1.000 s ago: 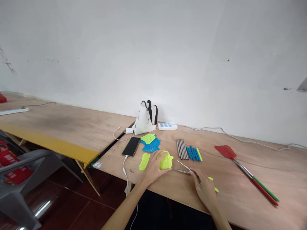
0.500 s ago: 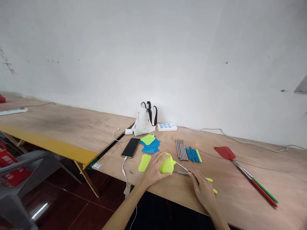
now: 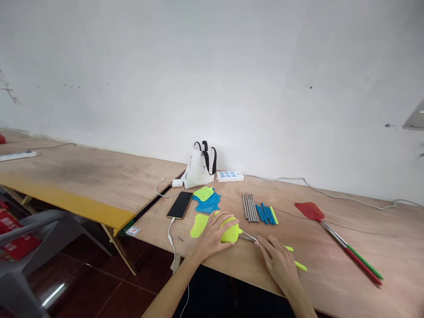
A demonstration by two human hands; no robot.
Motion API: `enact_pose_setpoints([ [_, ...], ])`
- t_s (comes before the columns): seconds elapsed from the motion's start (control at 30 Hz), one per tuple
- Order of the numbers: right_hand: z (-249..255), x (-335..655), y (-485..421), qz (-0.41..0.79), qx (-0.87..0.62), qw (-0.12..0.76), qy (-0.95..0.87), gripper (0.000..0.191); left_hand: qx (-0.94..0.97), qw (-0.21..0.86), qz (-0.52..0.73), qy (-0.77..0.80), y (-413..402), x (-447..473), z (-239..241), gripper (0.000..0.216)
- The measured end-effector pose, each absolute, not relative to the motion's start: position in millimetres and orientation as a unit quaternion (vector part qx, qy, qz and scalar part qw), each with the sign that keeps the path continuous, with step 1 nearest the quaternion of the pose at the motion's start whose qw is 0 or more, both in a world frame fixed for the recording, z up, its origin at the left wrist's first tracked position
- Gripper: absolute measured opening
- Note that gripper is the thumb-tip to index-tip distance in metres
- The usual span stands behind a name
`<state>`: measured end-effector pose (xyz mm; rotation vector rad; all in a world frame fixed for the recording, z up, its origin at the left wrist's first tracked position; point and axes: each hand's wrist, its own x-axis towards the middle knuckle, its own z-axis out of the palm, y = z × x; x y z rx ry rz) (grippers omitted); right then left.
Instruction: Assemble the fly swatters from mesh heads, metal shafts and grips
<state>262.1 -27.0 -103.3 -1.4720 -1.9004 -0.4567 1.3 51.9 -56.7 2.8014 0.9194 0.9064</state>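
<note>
My left hand (image 3: 214,236) lies flat, fingers spread, on a yellow-green swatter head (image 3: 231,230) near the table's front edge. My right hand (image 3: 277,262) rests over two thin metal rods (image 3: 248,237) that run to that head, fingers curled around them. Yellow-green handle grips (image 3: 298,264) stick out past my right hand. Another yellow-green swatter head (image 3: 199,225) lies just left of my left hand. Behind it sits a stack of blue swatter heads (image 3: 208,203) topped by a yellow-green one (image 3: 203,193).
A row of metal rods (image 3: 249,206) and blue and yellow grips (image 3: 266,213) lies behind my hands. A red swatter (image 3: 334,234) with red and green handles lies right. A phone (image 3: 180,205), white bag (image 3: 200,165) and power strip (image 3: 229,176) stand at the back.
The two metal rods have come together and now run into the yellow-green head under my left hand. My right hand has slid slightly left along them.
</note>
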Motion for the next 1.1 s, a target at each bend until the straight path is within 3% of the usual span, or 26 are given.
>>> enact_pose_setpoints([
  [0.2,-101,263,-27,-0.211,-0.529,0.300,-0.765,0.051,0.922,0.034,0.271,0.275,50,0,-54,0.079],
  [0.43,-93,257,-31,-0.226,-0.539,0.289,-0.758,0.027,0.933,0.047,0.259,0.247,48,3,-54,0.087],
  [0.87,-92,246,-30,-0.199,-0.513,0.302,-0.779,0.034,0.937,0.063,0.249,0.235,43,11,-54,0.078],
  [1.1,-90,249,-29,-0.210,-0.555,0.302,-0.746,0.035,0.922,0.159,0.225,0.272,56,-11,-41,0.092],
])
